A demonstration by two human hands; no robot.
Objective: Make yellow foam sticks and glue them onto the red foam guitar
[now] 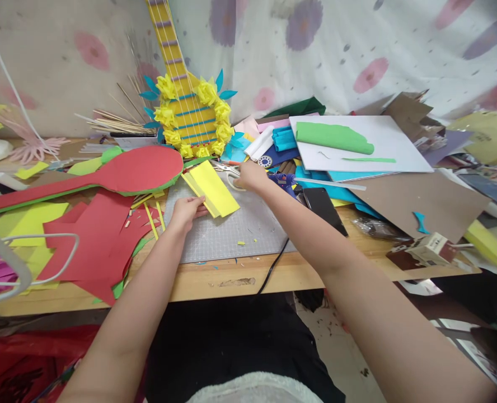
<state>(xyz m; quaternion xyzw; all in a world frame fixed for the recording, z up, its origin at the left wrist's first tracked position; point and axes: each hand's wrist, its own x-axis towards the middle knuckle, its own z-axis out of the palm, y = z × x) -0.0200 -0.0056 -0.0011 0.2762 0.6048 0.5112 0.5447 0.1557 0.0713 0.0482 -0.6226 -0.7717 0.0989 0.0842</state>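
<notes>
My left hand (pixel 185 214) pinches the lower left edge of a folded piece of yellow paper (pixel 220 193), thumb on top. The paper lies over a grey cutting mat (pixel 248 229). Just to its right, my right hand (pixel 252 177) is closed around the pale handles of a pair of scissors (pixel 232 180), whose metal blades point left, near the paper's top edge. Behind both hands stands a yellow paper guitar (pixel 193 120) trimmed with yellow paper flowers and blue leaves.
A red guitar-shaped cutout (pixel 141 170) lies at left, above red paper scraps (pixel 97 240). A blue glue gun (pixel 282 180) and black phone (pixel 324 210) are right of the mat. Green crepe paper (pixel 334 137) rests on a white board (pixel 395 145). A black cable (pixel 272 267) crosses the table edge.
</notes>
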